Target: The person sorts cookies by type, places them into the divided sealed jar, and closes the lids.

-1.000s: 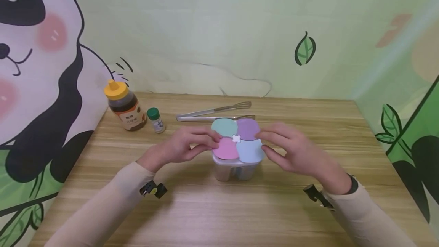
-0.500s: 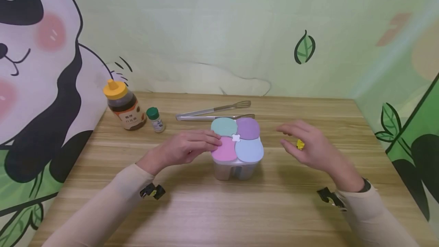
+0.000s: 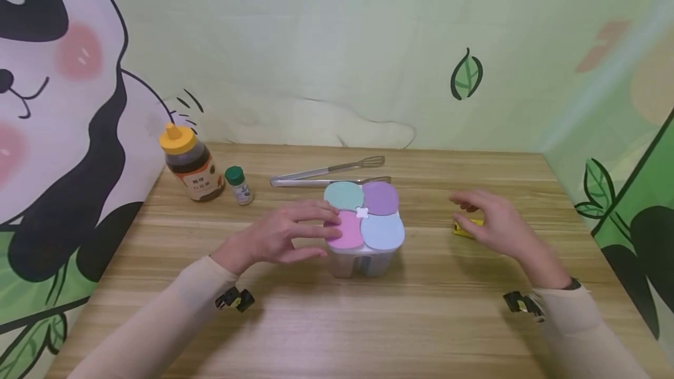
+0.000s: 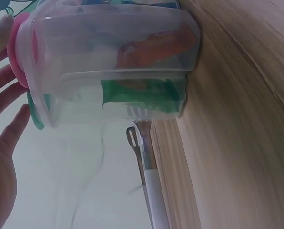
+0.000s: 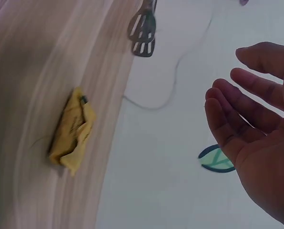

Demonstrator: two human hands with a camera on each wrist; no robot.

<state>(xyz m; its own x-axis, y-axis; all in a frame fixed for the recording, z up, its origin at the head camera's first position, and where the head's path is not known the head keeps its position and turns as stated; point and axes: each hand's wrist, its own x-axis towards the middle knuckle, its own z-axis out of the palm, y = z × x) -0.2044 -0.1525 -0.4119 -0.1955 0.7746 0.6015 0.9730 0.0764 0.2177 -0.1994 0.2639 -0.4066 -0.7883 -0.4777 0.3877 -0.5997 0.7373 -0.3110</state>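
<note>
A clear storage box [image 3: 344,265] with four-petal lids stands mid-table. Its lid flaps are teal [image 3: 344,195], purple [image 3: 381,197], pink [image 3: 351,238] and light blue [image 3: 382,232], all lying flat. My left hand [image 3: 279,231] rests its fingertips on the pink flap's left side, thumb apart. Through the box wall in the left wrist view, an orange-red packet [image 4: 158,46] and a green packet [image 4: 142,95] show. To the right, my right hand [image 3: 500,224] hovers with loosely bent fingers over a small yellow packet [image 5: 73,133], apart from it.
Metal tongs [image 3: 316,182] lie spread behind the box. A honey bottle [image 3: 195,171] with a yellow cap and a small green-capped shaker [image 3: 239,186] stand at the back left. A panda-printed wall [image 3: 263,75] borders the wooden table [image 3: 337,320].
My right hand has left the lid's right side and moved right, exposing the yellow packet beneath it. The left hand stays at the pink flap, its thumb now lower and farther from the fingers.
</note>
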